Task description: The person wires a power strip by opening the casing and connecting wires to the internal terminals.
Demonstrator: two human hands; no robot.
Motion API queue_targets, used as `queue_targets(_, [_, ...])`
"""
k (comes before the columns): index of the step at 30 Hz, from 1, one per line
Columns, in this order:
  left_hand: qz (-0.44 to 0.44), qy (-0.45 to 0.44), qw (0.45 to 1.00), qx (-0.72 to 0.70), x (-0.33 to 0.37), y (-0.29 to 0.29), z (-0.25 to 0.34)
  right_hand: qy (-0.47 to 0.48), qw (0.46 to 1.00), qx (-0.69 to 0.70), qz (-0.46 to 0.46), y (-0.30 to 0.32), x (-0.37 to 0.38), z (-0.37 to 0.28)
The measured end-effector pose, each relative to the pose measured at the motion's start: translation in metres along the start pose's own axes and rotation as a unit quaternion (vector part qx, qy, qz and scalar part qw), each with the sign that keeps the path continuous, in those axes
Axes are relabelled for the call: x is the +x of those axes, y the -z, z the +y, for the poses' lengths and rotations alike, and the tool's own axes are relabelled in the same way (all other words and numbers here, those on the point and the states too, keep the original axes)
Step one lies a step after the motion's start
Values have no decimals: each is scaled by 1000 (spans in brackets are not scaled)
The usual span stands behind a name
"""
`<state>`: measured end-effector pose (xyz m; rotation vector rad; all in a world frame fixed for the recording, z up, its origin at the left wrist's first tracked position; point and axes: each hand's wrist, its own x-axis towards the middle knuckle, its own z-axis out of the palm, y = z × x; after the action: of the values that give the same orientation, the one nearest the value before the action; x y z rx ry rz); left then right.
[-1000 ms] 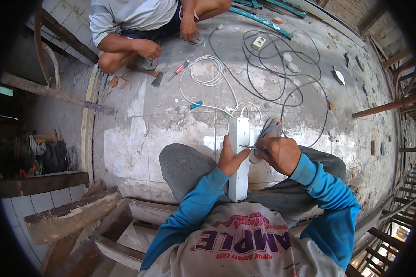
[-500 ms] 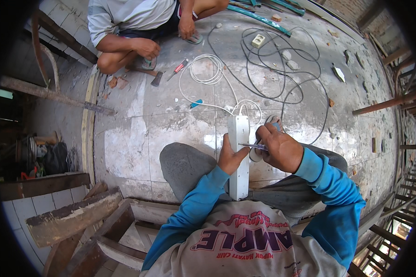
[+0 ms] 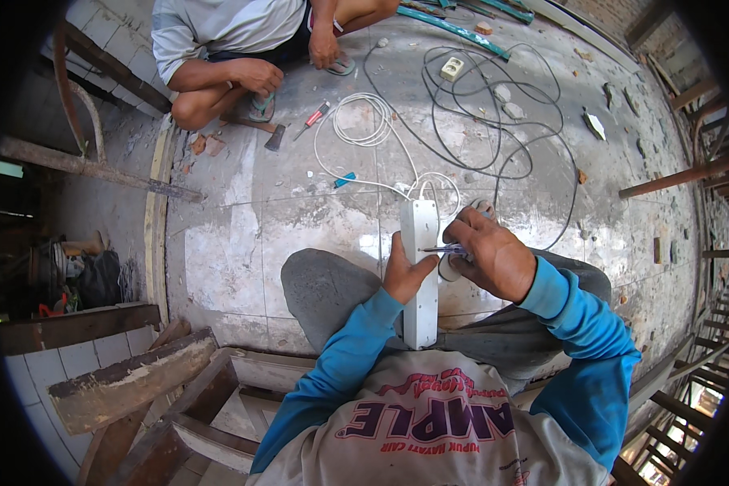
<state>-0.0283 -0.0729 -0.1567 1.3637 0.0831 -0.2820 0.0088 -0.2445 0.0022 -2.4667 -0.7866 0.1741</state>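
Observation:
Upright between my knees, a long white power strip [image 3: 420, 320] shows its back, with small screw holes along it. My left hand [image 3: 405, 274] grips it around the middle, the thumb across the near face. In my right hand [image 3: 496, 256] is a small screwdriver [image 3: 455, 249] with a clear purplish handle. Its thin shaft points left, and the tip is at the strip's face just above my left thumb. From the strip's far end a white cable [image 3: 363, 121] runs out to a loose coil on the floor.
A person [image 3: 235, 49] squats at the far left, hands at the knees, beside a hatchet [image 3: 274, 139]. A red-handled screwdriver [image 3: 312, 120] and a small blue object [image 3: 344, 180] lie on the tiles. A black cable [image 3: 470, 168] tangles around a socket block [image 3: 452, 69]. Timber planks [image 3: 130, 381] stand near left.
My right hand and the screwdriver have turned slightly, and the fingers have shifted around its handle. The strip and my left hand stay almost where they were.

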Motion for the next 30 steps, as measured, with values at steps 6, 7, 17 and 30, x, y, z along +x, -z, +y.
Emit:
queue_targets(6, [-16,15,999,-50,1,-1,-1,-19,1000,-4,-10,-3,-7,-1])
queue_targets(7, [-18,11,998,-53,1,0,-4,-17,999,-28,-24,0,-6,-4])
queue_targets(17, [-22,9,1000,-17,3,-2,3,19,999,-6,-44,10,11,-23])
queue_targets(30, [-53,59,986,-143,6,1,7,75,995,-53,-40,7,11,-17])
